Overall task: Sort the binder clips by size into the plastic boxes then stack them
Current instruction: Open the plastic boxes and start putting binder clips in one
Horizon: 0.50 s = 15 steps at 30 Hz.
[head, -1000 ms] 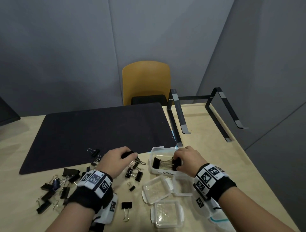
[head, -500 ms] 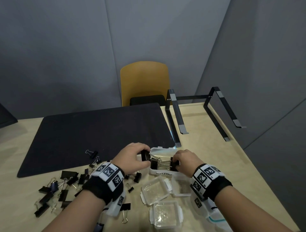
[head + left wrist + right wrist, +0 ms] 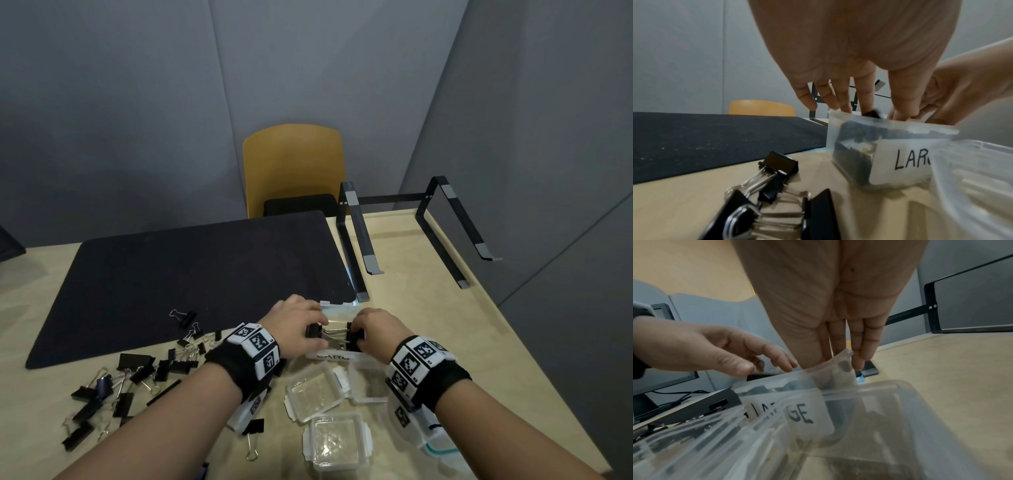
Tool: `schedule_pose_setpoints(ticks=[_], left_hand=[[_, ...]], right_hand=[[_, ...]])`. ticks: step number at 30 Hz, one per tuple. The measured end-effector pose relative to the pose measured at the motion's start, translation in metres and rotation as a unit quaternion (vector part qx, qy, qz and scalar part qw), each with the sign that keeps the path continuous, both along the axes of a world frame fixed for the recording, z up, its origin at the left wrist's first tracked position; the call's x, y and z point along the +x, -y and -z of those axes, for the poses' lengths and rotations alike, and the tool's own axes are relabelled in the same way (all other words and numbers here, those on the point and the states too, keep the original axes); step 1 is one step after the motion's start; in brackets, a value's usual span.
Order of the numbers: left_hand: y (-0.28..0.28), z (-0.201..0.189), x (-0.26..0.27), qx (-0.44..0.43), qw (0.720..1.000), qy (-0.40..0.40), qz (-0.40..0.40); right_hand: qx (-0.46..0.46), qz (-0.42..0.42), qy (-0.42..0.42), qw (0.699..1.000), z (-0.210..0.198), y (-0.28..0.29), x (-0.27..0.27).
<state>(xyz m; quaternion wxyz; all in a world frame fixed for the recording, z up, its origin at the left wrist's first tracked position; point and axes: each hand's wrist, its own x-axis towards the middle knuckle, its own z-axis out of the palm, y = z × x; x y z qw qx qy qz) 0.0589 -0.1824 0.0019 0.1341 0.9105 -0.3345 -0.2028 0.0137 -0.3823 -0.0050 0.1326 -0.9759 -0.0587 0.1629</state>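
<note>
A clear plastic box with a white LARGE label stands at the black mat's near right corner. It holds large black binder clips. My left hand reaches over the box's left end, thumb and fingers pinching a large black clip; in the left wrist view the fingertips dip inside the rim. My right hand is at the box's right end, its fingers curled round another black clip. In the right wrist view its thumb goes inside the box, so the clip is mostly hidden.
Several loose black clips of mixed sizes lie left of my left forearm, and one lies alone near the front. Three clear boxes or lids sit before the LARGE box. Behind are a black mat, a black metal stand and a yellow chair.
My left hand has carried a large clip rightward from beside the loose clips to the LARGE box and lowered it in. My right hand has stayed at the box's right end.
</note>
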Motion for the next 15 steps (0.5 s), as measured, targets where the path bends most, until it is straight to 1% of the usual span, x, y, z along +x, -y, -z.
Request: schedule_pose_setpoints(ticks=[3, 10, 12, 15], left_hand=[[-0.001, 0.003, -0.001, -0.017, 0.998, 0.036, -0.04], [0.009, 0.009, -0.005, 0.01, 0.993, 0.038, -0.109], [0.011, 0.012, -0.005, 0.01, 0.991, 0.026, -0.128], [0.011, 0.016, -0.007, 0.001, 0.985, -0.012, -0.17]], right_hand=[[0.002, 0.002, 0.0, 1.0, 0.002, 0.001, 0.0], [-0.017, 0.006, -0.003, 1.0, 0.002, -0.001, 0.002], [-0.029, 0.008, -0.002, 1.0, 0.001, -0.002, 0.003], [-0.031, 0.018, -0.011, 0.999, 0.0, -0.002, 0.004]])
